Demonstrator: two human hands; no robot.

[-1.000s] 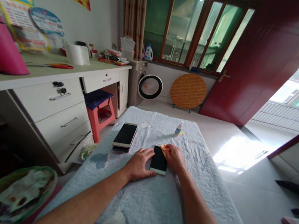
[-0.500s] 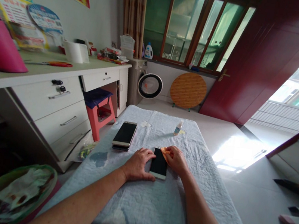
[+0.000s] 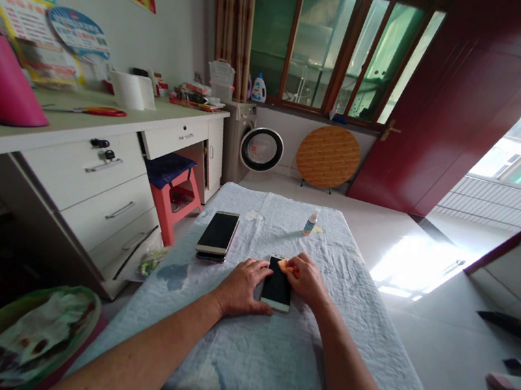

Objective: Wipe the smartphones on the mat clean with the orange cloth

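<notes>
A white-edged phone with a dark screen lies flat on a pale blue towel that covers a low table. My left hand rests beside the phone's left edge, fingers spread flat and touching it. My right hand is closed on a small orange cloth, pressed to the upper right part of the screen. A stack of two more phones lies further left on the towel. A small clear bottle stands near the far edge.
A white desk with drawers runs along the left, with a red stool under it. A green basin of rags sits at lower left. A washing machine and a round wooden tabletop stand by the far wall.
My right hand has slid the orange cloth a little inward over the top of the phone screen. My left hand has stayed by the phone's left edge.
</notes>
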